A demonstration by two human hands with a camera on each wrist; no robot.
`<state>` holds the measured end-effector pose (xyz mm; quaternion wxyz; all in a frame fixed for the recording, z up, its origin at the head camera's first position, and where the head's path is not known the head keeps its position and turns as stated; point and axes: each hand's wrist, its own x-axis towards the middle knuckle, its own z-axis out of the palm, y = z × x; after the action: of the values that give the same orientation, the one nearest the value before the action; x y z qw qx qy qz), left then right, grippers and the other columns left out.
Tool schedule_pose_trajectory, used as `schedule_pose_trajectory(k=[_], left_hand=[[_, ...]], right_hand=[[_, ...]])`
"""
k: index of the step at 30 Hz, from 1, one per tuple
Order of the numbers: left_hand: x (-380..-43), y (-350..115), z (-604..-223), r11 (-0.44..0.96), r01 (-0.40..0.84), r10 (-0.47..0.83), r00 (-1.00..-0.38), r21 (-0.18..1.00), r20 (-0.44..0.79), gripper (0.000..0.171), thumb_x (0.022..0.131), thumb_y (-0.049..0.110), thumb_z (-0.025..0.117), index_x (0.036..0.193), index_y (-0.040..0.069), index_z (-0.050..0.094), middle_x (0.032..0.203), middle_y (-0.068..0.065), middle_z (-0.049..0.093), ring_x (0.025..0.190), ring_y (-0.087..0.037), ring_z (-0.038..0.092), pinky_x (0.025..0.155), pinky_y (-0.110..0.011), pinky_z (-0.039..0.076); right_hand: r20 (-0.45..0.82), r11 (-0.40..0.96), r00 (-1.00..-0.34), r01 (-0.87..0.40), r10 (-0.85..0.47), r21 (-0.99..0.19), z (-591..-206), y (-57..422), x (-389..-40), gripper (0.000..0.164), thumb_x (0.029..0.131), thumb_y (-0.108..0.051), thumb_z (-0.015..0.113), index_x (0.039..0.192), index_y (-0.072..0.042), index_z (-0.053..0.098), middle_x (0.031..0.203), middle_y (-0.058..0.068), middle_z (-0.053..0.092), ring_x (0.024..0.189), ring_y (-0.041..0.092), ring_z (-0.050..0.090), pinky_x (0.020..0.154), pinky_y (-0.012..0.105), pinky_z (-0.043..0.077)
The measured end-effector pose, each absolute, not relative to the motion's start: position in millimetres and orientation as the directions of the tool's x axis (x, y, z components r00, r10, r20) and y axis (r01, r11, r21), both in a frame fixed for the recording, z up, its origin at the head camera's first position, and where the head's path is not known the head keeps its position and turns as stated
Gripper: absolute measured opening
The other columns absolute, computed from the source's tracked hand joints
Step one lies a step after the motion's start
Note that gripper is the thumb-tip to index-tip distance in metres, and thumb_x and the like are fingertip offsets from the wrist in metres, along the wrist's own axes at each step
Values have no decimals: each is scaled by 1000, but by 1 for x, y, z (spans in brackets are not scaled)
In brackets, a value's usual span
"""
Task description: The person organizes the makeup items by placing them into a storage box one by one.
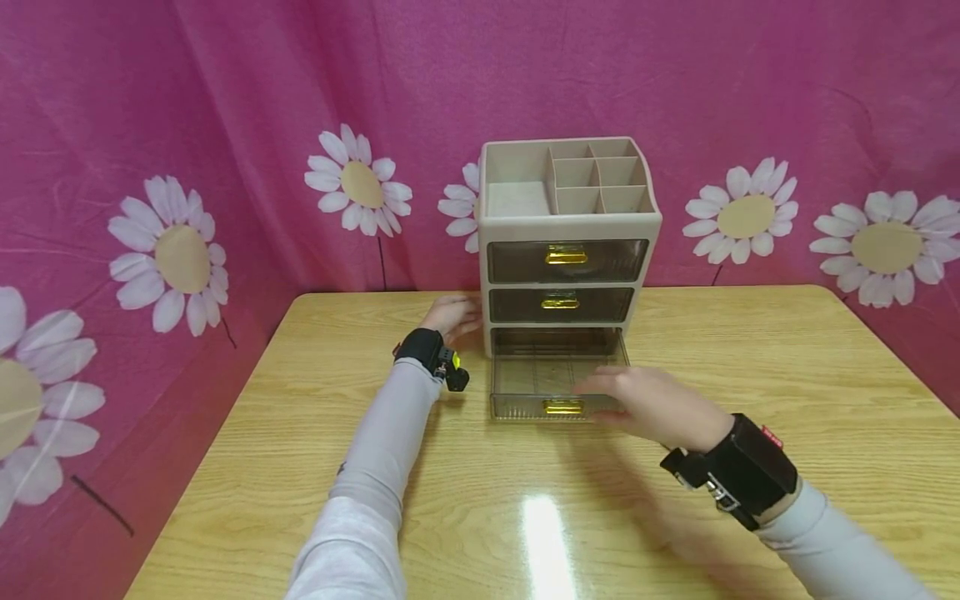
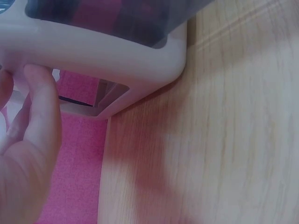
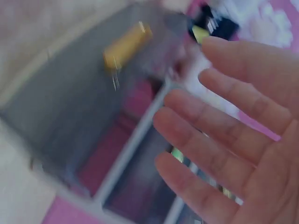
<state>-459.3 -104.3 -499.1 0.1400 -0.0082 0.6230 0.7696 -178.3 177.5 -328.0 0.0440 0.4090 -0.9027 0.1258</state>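
Observation:
A beige desktop drawer organizer [image 1: 572,227] stands on the table, its bottom drawer [image 1: 525,407] pulled out and its two upper drawers closed. The drawers are smoky and see-through with gold handles. My left hand [image 1: 452,317] is at the organizer's left side; in the left wrist view its thumb and finger [image 2: 42,98] pinch a pale bar of the side frame [image 2: 107,49]. Over the right front corner of the pulled-out drawer is my right hand [image 1: 660,404], blurred. The right wrist view shows its fingers [image 3: 205,140] straight and spread, holding nothing, with the drawer's gold handle [image 3: 127,46] beyond them.
The organizer's top has one large compartment [image 1: 517,198] and several small ones. A wooden table [image 1: 315,467] extends around it. Behind hangs a pink curtain [image 1: 420,75] with white daisies. A bright reflection lies on the tabletop in front.

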Motion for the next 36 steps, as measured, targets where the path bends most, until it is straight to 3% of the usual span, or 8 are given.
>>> schedule_pose_trajectory(k=[6,10,15,20,25,30,36], left_hand=[[-457,-102,-494,-160,-234,183,-962,959,-204,27,86,1,57,112,-1,61,104,-17,62,93,-27,61,80,-34,54],[-461,-104,-500,-178,-245,179,-961,953,-213,27,86,1,57,112,0,60,102,-13,62,91,-24,62,78,-33,54],[-455,-101,-493,-150,-262,157,-958,954,-238,33,89,1,51,122,-3,54,110,-15,60,98,-26,60,84,-33,52],[-449,-101,-485,-149,-254,165,-959,956,-229,27,89,1,51,114,-1,58,106,-16,61,95,-25,61,81,-32,53],[-439,-99,-473,-149,-257,181,-956,955,-229,30,90,0,52,119,-5,55,110,-20,59,99,-28,59,86,-35,51],[-423,-100,-462,-186,-220,206,-962,958,-181,27,84,1,61,111,-3,61,100,-17,62,88,-24,62,78,-31,54],[-361,-85,-395,-91,-293,110,-953,952,-283,36,92,-3,45,128,-8,46,108,-15,57,92,-20,56,96,-36,44]], right_hand=[[249,707,-719,-691,-649,-152,-316,214,-187,37,71,4,73,106,-3,64,100,10,64,90,25,62,71,36,55],[241,735,-734,-670,-635,-105,-323,234,-193,40,67,9,74,104,-2,64,99,11,62,90,27,62,71,38,54],[109,761,-773,-634,-625,-136,-342,253,-198,41,65,8,76,103,-4,65,100,10,61,93,30,60,72,40,53],[-33,788,-806,-569,-592,-236,-364,268,-205,37,67,7,72,103,-3,66,103,11,60,98,34,57,77,45,51],[-15,749,-777,-601,-629,-280,-381,278,-211,29,69,8,68,96,-2,68,93,8,62,89,29,59,75,41,52],[-7,725,-753,-630,-658,-278,-392,285,-217,38,63,19,57,90,-5,69,88,3,62,83,24,59,71,36,53],[28,695,-727,-666,-686,-270,-398,288,-218,34,63,17,63,87,-5,69,84,2,61,79,23,60,67,33,53]])
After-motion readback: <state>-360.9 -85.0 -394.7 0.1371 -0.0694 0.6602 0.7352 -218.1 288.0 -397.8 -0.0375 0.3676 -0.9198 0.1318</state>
